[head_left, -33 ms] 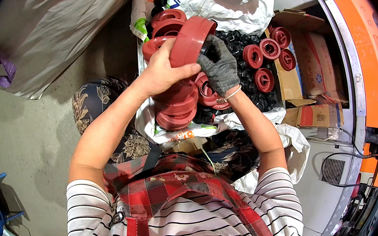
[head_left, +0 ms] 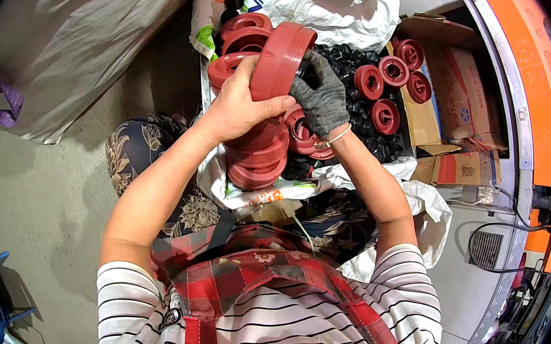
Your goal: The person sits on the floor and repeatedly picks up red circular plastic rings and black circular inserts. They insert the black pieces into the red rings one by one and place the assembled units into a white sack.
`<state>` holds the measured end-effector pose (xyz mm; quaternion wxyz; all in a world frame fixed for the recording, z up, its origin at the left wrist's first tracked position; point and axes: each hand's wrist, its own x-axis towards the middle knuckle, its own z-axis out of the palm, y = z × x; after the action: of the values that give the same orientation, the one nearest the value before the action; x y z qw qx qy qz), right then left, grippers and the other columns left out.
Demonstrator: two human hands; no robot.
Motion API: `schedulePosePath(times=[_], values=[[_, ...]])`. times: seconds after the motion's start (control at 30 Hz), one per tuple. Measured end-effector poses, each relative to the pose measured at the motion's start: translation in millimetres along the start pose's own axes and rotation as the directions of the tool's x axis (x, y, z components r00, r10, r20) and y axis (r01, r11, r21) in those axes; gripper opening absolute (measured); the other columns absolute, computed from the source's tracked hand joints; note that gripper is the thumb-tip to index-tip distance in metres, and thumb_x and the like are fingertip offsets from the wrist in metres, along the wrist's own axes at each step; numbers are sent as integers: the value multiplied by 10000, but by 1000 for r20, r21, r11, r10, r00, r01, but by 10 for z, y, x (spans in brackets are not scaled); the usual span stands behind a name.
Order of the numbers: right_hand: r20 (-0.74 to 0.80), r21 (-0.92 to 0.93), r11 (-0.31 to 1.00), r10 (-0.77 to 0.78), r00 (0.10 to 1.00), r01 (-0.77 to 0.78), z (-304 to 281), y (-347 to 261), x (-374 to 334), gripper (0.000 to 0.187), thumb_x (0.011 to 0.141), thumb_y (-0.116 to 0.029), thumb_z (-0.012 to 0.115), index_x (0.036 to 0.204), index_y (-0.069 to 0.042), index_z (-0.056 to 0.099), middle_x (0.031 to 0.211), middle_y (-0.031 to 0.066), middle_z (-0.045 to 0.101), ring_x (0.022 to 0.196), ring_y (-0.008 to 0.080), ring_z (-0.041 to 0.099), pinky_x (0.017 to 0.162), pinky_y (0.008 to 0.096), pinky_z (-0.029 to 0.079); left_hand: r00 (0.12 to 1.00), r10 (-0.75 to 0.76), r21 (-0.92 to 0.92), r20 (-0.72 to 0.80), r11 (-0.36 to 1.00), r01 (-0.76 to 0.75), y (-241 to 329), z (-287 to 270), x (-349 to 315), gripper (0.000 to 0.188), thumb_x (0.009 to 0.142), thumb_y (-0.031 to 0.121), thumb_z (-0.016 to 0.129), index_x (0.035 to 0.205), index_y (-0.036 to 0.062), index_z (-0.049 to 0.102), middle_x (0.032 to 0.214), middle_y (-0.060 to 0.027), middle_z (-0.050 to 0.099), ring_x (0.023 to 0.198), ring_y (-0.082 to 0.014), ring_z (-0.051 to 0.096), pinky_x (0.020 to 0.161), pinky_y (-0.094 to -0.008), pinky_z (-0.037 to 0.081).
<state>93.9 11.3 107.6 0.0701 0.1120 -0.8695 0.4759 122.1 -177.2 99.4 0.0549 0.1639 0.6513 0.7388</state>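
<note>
My bare left hand grips a round red plastic cap by its outer wall, thumb on the near side and fingers behind. The cap is tilted, its open side toward my right hand. My right hand, in a grey knitted glove, is closed at that open side. A small black part shows between the glove and the cap; its shape is mostly hidden. Below my left hand lie stacked red caps, with more red caps beyond it. Another red cap lies under my right wrist.
Many small black parts fill a bin lined with a printed white sack. Several smaller red caps lie on them. At right are an open cardboard box and an orange machine. A large pale sack stands left.
The held red cap has turned and shifted very slightly to the right, with its open rim a little more toward my right hand. Both hands keep their places.
</note>
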Motion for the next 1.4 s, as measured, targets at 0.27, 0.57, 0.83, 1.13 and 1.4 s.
schedulePosePath(times=[0.27, 0.57, 0.83, 1.13, 1.4], values=[[44, 230, 972, 30, 999, -39, -33, -161, -18, 469, 789, -185, 710, 1192, -37, 523, 1048, 62, 604, 883, 153, 602, 776, 278, 501, 984, 116, 87, -138, 991, -105, -32, 32, -46, 663, 732, 351, 760, 1186, -21, 450, 975, -115, 629, 921, -206, 607, 851, -338, 472], [166, 406, 851, 290, 943, -333, -23, -338, -9, 332, 824, -198, 668, 1100, -39, 578, 927, 32, 621, 836, 129, 594, 722, 277, 502, 987, 134, 126, -84, 984, -123, -78, 24, -87, 815, 665, 324, 805, 1259, -32, 377, 1150, -179, 557, 1059, -240, 561, 934, -349, 427], [374, 524, 851, -194, 907, -34, -205, 69, -135, 396, 897, -200, 553, 1274, -99, 484, 1207, 71, 568, 1127, 203, 531, 977, 361, 420, 717, 597, 457, 359, 558, -693, -161, -67, -6, 781, 639, 112, 806, 1289, 43, 378, 1336, -191, 435, 1275, -365, 387, 1044, -433, 346], [363, 445, 892, -262, 894, 81, -109, 127, -254, 408, 862, -187, 571, 1247, -70, 506, 1225, 104, 559, 1143, 238, 520, 987, 348, 399, 737, 312, 636, 600, 373, -676, -13, -217, -359, 776, 794, 179, 652, 1433, 15, 243, 1489, -177, 232, 1393, -308, 198, 1125, -440, 197], [175, 49, 981, -193, 965, 187, -123, 26, -369, 288, 814, -95, 576, 1100, -87, 606, 1123, 141, 601, 1021, 327, 579, 829, 397, 485, 941, -175, 336, 290, 939, 71, 487, 91, -673, 762, 901, 281, 524, 1457, 4, 83, 1418, -249, 316, 1306, -339, 354, 1076, -338, 280]])
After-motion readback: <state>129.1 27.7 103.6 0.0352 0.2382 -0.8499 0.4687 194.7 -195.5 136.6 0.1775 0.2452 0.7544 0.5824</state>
